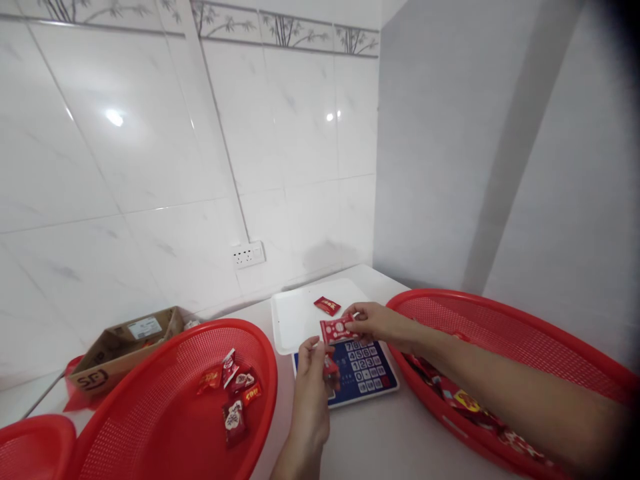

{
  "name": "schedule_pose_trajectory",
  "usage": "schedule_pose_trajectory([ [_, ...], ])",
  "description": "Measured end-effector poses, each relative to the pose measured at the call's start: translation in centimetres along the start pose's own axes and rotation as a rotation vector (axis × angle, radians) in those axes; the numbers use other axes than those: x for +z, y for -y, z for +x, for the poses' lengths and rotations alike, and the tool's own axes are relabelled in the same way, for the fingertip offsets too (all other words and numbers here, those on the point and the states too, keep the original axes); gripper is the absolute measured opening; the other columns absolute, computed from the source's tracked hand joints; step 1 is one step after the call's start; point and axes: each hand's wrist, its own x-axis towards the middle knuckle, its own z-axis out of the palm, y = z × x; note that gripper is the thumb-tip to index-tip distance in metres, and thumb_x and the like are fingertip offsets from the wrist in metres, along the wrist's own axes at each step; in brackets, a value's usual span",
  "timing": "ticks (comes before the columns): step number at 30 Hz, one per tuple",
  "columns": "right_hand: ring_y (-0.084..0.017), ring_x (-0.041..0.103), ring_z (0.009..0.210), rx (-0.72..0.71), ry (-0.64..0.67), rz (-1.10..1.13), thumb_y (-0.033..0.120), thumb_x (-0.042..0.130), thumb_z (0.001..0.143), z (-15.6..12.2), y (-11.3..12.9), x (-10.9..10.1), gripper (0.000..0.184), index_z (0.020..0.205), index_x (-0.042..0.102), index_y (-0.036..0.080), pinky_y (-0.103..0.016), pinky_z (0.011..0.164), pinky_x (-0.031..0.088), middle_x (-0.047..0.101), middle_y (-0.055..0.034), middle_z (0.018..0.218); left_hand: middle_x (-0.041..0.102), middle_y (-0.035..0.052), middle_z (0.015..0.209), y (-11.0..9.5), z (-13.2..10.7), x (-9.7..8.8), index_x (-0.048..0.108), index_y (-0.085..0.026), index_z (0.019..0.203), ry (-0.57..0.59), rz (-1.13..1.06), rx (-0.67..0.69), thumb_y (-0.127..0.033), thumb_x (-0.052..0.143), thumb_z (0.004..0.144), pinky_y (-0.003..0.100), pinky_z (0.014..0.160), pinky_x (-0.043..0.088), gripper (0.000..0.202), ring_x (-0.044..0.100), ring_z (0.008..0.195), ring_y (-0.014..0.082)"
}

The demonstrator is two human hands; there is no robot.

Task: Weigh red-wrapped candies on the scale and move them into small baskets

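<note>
My right hand [364,321] pinches a red wrapped candy [337,329] with pale spots, above the front edge of a scale's white weighing tray [295,323]. Just left of it, my left hand [313,373] is closed on another red packet [330,365], mostly hidden by the fingers. Both hands are over the scale's blue keypad panel [367,377]. One red candy packet [327,306] lies flat on the tray behind my hands.
To the left, a red basket [175,360] holds several wrapped candies [235,417]. A second red basket [500,313] with many packets stands right, under my forearm. Behind the left basket sits an open cardboard box [125,343]. A wall socket [249,255] is behind.
</note>
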Motion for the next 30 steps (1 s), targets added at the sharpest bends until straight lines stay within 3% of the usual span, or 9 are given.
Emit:
schedule_pose_trajectory([
  [2, -0.010, 0.057, 0.061, 0.014, -0.090, 0.090, 0.028, 0.067, 0.067, 0.8, -0.6, -0.5, 0.034, 0.096, 0.055, 0.016, -0.023, 0.060, 0.048, 0.061, -0.0014, 0.072, 0.056, 0.0030, 0.096, -0.2, 0.3, -0.3, 0.046, -0.024, 0.107, -0.023, -0.092, 0.001, -0.034, 0.061, 0.069, 0.018, 0.050, 0.041, 0.042, 0.053, 0.060, 0.0073],
  [4, -0.014, 0.061, 0.078, 0.023, -0.128, 0.135, 0.025, 0.067, 0.067, 1.1, -0.9, -0.6, 0.056, 0.118, 0.045, 0.016, -0.026, 0.070, 0.050, 0.063, -0.0099, 0.096, 0.052, 0.0044, 0.105, -0.4, 0.5, -0.7, 0.045, -0.025, 0.110, -0.033, -0.136, 0.022, -0.025, 0.060, 0.069, 0.019, 0.054, 0.043, 0.044, 0.055, 0.064, 0.0073],
  [6, -0.018, 0.057, 0.099, 0.014, -0.125, 0.074, 0.026, 0.068, 0.066, 0.8, -0.8, -0.4, 0.075, 0.131, 0.032, 0.018, -0.029, 0.077, 0.049, 0.050, -0.0161, 0.123, 0.049, 0.0059, 0.113, -0.5, 0.7, -0.8, 0.042, -0.026, 0.115, -0.036, -0.115, 0.052, -0.022, 0.059, 0.069, 0.020, 0.055, 0.044, 0.049, 0.055, 0.065, 0.0066],
  [8, -0.021, 0.053, 0.106, 0.005, -0.057, -0.042, 0.031, 0.067, 0.067, 0.2, -0.6, 0.0, 0.072, 0.131, 0.035, 0.019, -0.030, 0.079, 0.048, 0.043, -0.0159, 0.131, 0.045, 0.0080, 0.121, -0.5, 0.5, -0.7, 0.036, -0.029, 0.122, -0.004, -0.039, 0.081, -0.024, 0.061, 0.069, 0.020, 0.054, 0.044, 0.059, 0.056, 0.064, 0.0067],
  [13, -0.014, 0.061, 0.075, 0.011, 0.300, -0.104, 0.039, 0.062, 0.070, -1.1, -0.6, 1.2, 0.042, 0.104, 0.060, 0.014, -0.024, 0.065, 0.047, 0.066, -0.0064, 0.089, 0.031, 0.0117, 0.139, -0.7, -0.8, 0.2, 0.015, -0.039, 0.135, 0.146, 0.127, 0.082, -0.026, 0.069, 0.062, 0.022, 0.053, 0.046, 0.092, 0.059, 0.067, 0.0096],
  [17, -0.007, 0.054, 0.055, 0.000, 0.325, -0.070, 0.029, 0.066, 0.065, -1.0, -1.0, 1.4, 0.018, 0.075, 0.063, 0.014, -0.019, 0.055, 0.041, 0.059, 0.0030, 0.058, 0.026, 0.0133, 0.142, -0.9, -1.3, 0.5, 0.009, -0.039, 0.137, 0.191, 0.145, 0.036, -0.021, 0.070, 0.060, 0.024, 0.057, 0.047, 0.100, 0.059, 0.067, 0.0096],
  [23, -0.007, 0.053, 0.055, 0.003, 0.416, -0.110, 0.034, 0.065, 0.067, -1.2, -0.8, 1.3, 0.019, 0.073, 0.062, 0.016, -0.018, 0.051, 0.038, 0.060, 0.0028, 0.059, 0.032, 0.0118, 0.139, -0.4, -1.1, 0.5, 0.013, -0.042, 0.136, 0.171, 0.122, 0.053, -0.020, 0.072, 0.056, 0.024, 0.055, 0.047, 0.101, 0.059, 0.066, 0.0099],
  [27, -0.007, 0.052, 0.051, -0.003, 0.264, -0.045, 0.035, 0.069, 0.064, -0.5, -0.9, 1.2, 0.022, 0.068, 0.060, 0.015, -0.018, 0.050, 0.039, 0.059, 0.0031, 0.056, 0.032, 0.0115, 0.139, -0.1, -0.7, 0.5, 0.015, -0.039, 0.136, 0.095, 0.135, 0.110, -0.027, 0.072, 0.059, 0.024, 0.052, 0.048, 0.096, 0.059, 0.063, 0.0097],
  [30, -0.008, 0.057, 0.059, -0.001, 0.053, 0.169, 0.036, 0.069, 0.064, 0.4, -0.8, 1.0, 0.028, 0.080, 0.059, 0.015, -0.019, 0.055, 0.043, 0.065, -0.0015, 0.073, 0.028, 0.0083, 0.142, -0.4, -0.1, 0.1, 0.017, -0.037, 0.135, -0.064, 0.160, 0.204, -0.030, 0.068, 0.065, 0.023, 0.062, 0.049, 0.086, 0.060, 0.083, 0.0136],
])
